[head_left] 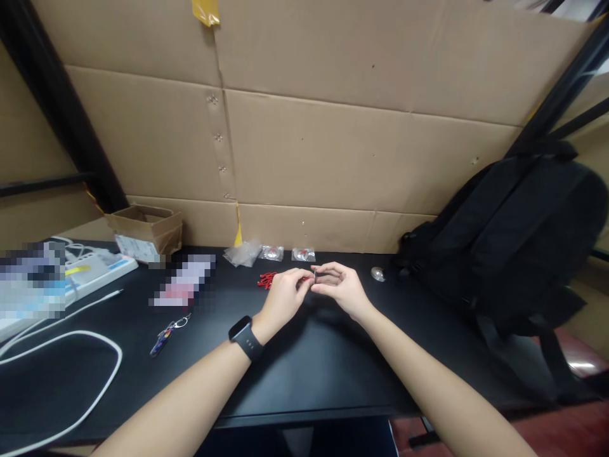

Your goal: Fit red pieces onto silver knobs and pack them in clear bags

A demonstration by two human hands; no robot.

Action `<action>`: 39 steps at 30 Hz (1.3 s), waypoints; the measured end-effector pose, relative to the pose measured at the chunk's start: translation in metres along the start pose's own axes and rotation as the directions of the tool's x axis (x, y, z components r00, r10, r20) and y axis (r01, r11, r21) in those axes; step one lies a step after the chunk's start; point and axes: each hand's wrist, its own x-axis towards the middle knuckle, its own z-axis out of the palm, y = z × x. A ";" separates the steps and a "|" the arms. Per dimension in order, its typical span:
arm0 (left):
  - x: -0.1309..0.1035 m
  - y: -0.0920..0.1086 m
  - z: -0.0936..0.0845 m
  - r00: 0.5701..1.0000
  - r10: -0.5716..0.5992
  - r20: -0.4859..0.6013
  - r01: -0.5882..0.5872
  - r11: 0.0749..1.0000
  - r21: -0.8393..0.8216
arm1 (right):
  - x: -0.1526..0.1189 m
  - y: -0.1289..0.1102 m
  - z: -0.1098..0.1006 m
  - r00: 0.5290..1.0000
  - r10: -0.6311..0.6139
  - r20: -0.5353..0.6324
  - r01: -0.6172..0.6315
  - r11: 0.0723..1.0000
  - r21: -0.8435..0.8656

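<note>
My left hand (286, 293), with a dark watch (245, 336) on its wrist, is closed in a pinch over the table. My right hand (346, 291) meets it from the other side, thumb and fingers closed on the same small thin flat piece (314, 277). That piece is seen edge-on, so its exact kind does not show. A bit of red shows by the left fingertips. Just behind the left hand lies a pile of red cords (266, 280). Right of my hands sits a small clear round piece (378, 274).
Two clear packets (272, 253) (303, 254) and crumpled plastic bags (243, 254) lie along the cardboard wall (323, 152). Leftward are a keychain (164, 336), a white cable (111, 374), a power strip (102, 279) and an open cardboard box (147, 231). A black backpack (518, 241) stands right.
</note>
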 end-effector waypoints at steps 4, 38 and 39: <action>-0.001 0.000 -0.001 1.000 0.001 -0.003 0.000 0.999 0.050 | -0.001 0.002 0.004 1.000 -0.007 0.006 0.007 1.000 -0.007; 0.001 0.009 -0.009 0.996 0.082 0.033 -0.087 0.980 0.179 | -0.003 -0.015 -0.005 0.964 -0.217 0.155 0.265 0.830 -0.491; 0.002 0.010 -0.010 0.998 0.056 0.017 -0.058 0.991 0.123 | -0.002 -0.016 -0.006 0.962 -0.221 0.158 0.271 0.811 -0.518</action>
